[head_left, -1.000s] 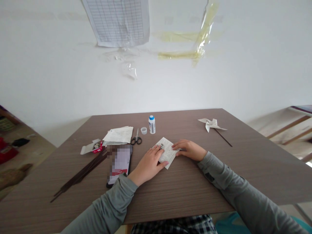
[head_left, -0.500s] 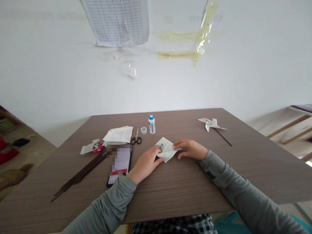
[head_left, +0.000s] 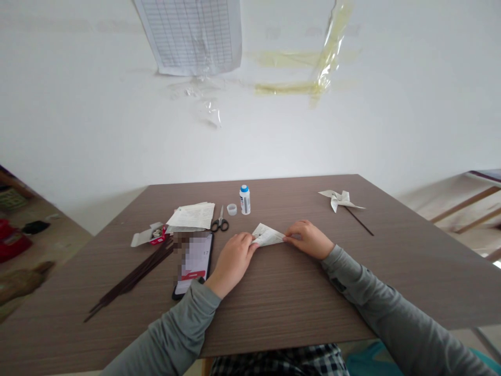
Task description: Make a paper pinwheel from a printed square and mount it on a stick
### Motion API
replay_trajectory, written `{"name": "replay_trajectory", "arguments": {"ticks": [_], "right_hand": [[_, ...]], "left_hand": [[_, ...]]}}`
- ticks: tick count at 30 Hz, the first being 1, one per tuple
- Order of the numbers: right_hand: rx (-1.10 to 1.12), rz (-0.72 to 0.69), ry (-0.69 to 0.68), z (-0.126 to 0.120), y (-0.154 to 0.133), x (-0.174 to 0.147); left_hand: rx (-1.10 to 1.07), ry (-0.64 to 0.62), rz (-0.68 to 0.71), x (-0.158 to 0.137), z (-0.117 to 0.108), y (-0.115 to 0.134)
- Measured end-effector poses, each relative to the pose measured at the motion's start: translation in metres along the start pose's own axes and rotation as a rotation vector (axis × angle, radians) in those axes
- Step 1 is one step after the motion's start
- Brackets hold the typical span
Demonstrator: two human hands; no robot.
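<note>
You're sitting at a brown wood-grain laminate desk (head_left: 274, 308) pushed up to a plain white wall (head_left: 391, 120). A printed grid sheet (head_left: 191, 34) is taped up there, next to peeling strips of yellowed clear tape (head_left: 313, 78). Soft even daylight all over. Tan floor (head_left: 58, 237) on your left, light wooden framing (head_left: 469, 201) off to the right.

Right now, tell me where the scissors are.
In the head view the scissors lie on the table, left of centre, between the paper stack and the glue bottle, beyond the phone.
</note>
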State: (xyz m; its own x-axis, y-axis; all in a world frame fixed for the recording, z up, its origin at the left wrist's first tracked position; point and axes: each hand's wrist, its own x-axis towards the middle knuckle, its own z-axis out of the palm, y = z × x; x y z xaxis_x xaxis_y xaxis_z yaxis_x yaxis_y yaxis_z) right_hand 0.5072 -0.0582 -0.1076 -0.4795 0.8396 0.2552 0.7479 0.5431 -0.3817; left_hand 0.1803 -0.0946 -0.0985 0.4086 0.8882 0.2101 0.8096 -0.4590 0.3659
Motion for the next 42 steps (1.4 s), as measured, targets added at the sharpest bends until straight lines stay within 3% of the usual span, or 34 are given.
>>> {"name": "replay_trajectory", "arguments": {"ticks": [9, 20, 42], "right_hand": [[0.038, 0.146, 0.01, 0.003, -0.016, 0.001], [-0.115, 0.101, -0.056, 0.005, -0.032, -0.001], [-0.242, 0.126, 0.01, 0.016, -0.043, -0.003]], "left_hand": [[-0.019, 0.128, 0.003, 0.002, 0.015, -0.01], [0.067, 0.097, 0.058, 0.004, 0.019, -0.004], [0.187, -0.018, -0.002, 0.006, 0.018, 0.009]]}}
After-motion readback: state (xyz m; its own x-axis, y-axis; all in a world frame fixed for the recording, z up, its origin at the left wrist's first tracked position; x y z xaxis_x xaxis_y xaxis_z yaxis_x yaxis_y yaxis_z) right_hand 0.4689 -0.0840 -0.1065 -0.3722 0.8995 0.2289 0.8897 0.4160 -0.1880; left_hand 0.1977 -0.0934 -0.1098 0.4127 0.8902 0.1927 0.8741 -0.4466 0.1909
